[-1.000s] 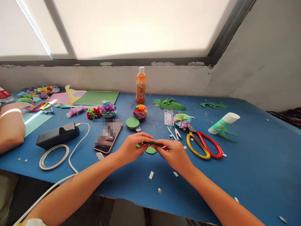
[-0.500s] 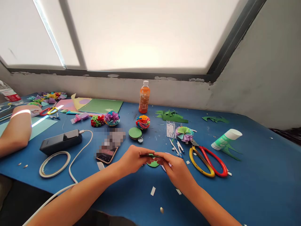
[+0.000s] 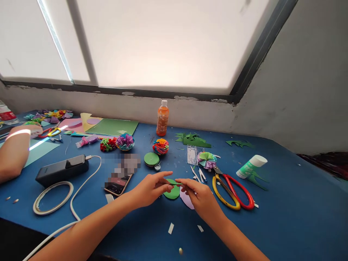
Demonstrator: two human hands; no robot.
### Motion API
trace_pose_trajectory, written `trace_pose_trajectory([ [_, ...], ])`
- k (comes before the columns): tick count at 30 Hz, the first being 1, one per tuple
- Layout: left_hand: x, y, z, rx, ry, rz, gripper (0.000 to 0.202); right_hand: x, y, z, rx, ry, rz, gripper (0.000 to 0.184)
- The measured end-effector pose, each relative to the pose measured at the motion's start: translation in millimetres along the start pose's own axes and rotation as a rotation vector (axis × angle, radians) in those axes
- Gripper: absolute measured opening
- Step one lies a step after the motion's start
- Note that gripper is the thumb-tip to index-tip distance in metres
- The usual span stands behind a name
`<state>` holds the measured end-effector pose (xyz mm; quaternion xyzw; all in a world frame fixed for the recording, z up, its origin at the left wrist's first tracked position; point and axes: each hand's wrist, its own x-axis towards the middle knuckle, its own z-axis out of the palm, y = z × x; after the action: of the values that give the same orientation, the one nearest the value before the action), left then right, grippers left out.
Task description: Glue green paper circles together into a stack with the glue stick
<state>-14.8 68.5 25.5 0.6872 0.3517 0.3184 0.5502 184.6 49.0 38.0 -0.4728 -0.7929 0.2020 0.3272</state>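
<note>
My left hand (image 3: 148,188) and my right hand (image 3: 199,195) meet over the blue table (image 3: 285,217), both pinching a thin folded green paper piece (image 3: 174,184) between fingertips. Under them lie a green paper circle (image 3: 172,192) and a lilac paper circle (image 3: 187,199). Yellow-and-red scissors (image 3: 231,186) lie just right of my right hand. A stack of green circles (image 3: 151,158) sits beyond my left hand.
Paper flower balls (image 3: 160,146) (image 3: 125,141), an orange bottle (image 3: 162,118), a glue bottle (image 3: 250,166), a phone (image 3: 118,181), a power bank (image 3: 62,169) with white cable, a tape ring (image 3: 51,197) and paper sheets (image 3: 114,127) lie around. Another person's arm (image 3: 12,152) rests at far left.
My hands have spread slightly apart and lifted the green piece, uncovering the green and lilac circles beneath. The view shifted a little.
</note>
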Motion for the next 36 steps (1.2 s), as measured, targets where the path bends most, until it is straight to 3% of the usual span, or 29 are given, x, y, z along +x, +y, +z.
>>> trace_pose_trajectory([
  [4,0,0,-0.8,-0.057,-0.030,-0.024,0.041,0,-1,-2,0.085,-0.010,-0.016,0.037],
  [7,-1,0,-0.3,-0.008,-0.008,-0.009,0.039,-1,-6,1,0.221,-0.060,0.093,0.027],
  [11,-2,1,0.0,0.035,0.005,0.000,0.038,-2,-13,4,0.410,-0.100,0.272,0.031],
  [17,-4,6,0.3,0.141,0.026,-0.012,0.036,-1,-14,6,0.503,-0.081,0.339,0.026],
  [26,-7,9,-0.4,0.470,0.101,0.124,0.033,-4,-22,9,0.374,-0.019,0.224,0.028],
  [30,-9,6,1.7,0.325,0.141,0.111,0.025,-7,-25,7,0.339,-0.081,0.135,0.035],
  [33,-11,6,4.4,0.195,0.131,0.083,0.024,-7,-24,6,0.277,-0.046,0.172,0.033],
  [36,-12,6,5.6,0.189,0.150,0.125,0.007,-6,-22,7,0.175,-0.025,0.227,0.026],
])
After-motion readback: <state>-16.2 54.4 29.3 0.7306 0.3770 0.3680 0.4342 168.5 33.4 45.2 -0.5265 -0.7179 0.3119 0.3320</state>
